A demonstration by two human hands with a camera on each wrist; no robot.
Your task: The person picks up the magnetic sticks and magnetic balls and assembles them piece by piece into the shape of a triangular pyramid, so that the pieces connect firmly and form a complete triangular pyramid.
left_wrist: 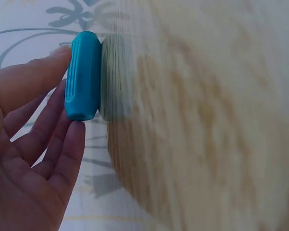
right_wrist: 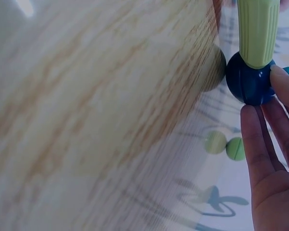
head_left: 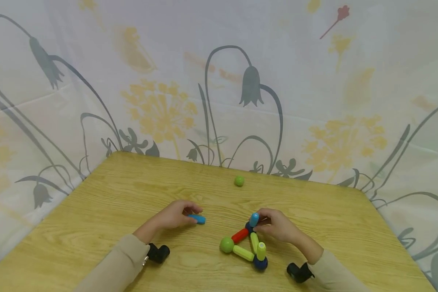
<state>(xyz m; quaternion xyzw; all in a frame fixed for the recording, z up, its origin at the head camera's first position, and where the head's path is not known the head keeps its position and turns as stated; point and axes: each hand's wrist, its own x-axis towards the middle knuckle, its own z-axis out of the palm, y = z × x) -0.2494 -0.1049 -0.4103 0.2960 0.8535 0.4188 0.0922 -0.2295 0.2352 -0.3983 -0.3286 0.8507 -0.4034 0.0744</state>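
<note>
In the head view my left hand (head_left: 178, 214) pinches a short blue rod (head_left: 200, 220) low over the table. The left wrist view shows the thumb along one side of this ribbed rod (left_wrist: 84, 79), with fingers behind and below it. My right hand (head_left: 279, 227) holds a dark blue ball (right_wrist: 244, 83) between thumb and fingers. That ball is the far corner of a flat triangle of rods and balls, and a blue rod (head_left: 254, 219) stands up from it. A red rod (head_left: 239, 235), a green ball (head_left: 226, 244), yellow-green rods (head_left: 243, 253) and a second dark blue ball (head_left: 260, 264) form the rest; another yellow-green rod (head_left: 261, 251) stands upright on that ball.
A loose green ball (head_left: 239, 181) lies near the back edge of the wooden table (head_left: 149, 182). Behind the table hangs a flower-printed cloth (head_left: 190, 101). Black wrist cameras (head_left: 158, 253) sit at both sleeves, close above the table.
</note>
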